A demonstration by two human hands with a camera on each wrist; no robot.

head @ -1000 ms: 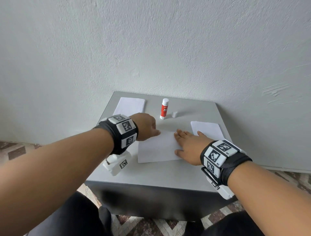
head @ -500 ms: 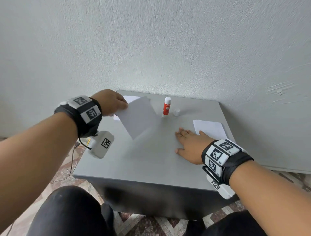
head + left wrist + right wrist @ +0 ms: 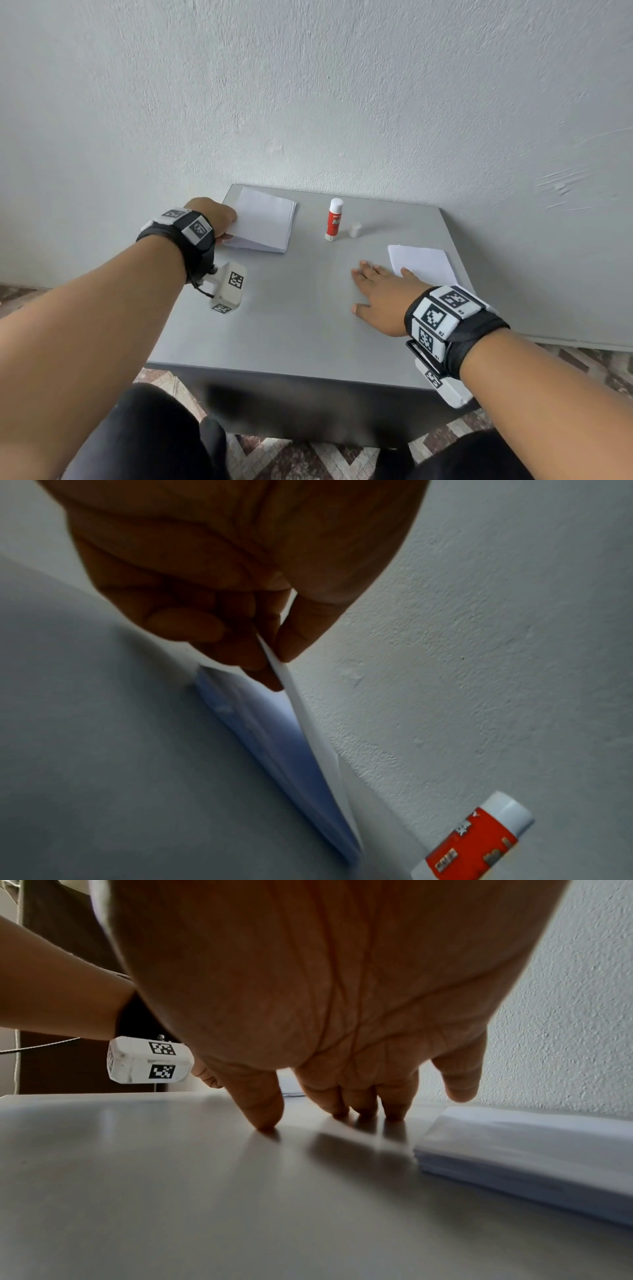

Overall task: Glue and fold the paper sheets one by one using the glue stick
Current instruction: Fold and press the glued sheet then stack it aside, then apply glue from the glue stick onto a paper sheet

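My left hand (image 3: 227,230) is at the table's back left and pinches the near-left edge of a folded white sheet (image 3: 265,214). In the left wrist view, thumb and fingers (image 3: 274,658) pinch this sheet (image 3: 310,739), which slants just above the pile of folded sheets (image 3: 263,745). The red and white glue stick (image 3: 334,219) stands upright without its cap at the back middle, and its white cap (image 3: 355,229) sits beside it. My right hand (image 3: 368,287) lies flat and open on the grey table (image 3: 294,325), fingertips (image 3: 265,1118) touching the bare top.
A stack of unfolded white sheets (image 3: 421,263) lies at the right, just beyond my right hand; it is close to my fingers in the right wrist view (image 3: 531,1150). A white wall stands right behind the table. My knees are below the front edge.
My left hand lifted the folded sheet from the table's middle and carried it to the back left, down over the pile there. The right hand stayed flat in place.
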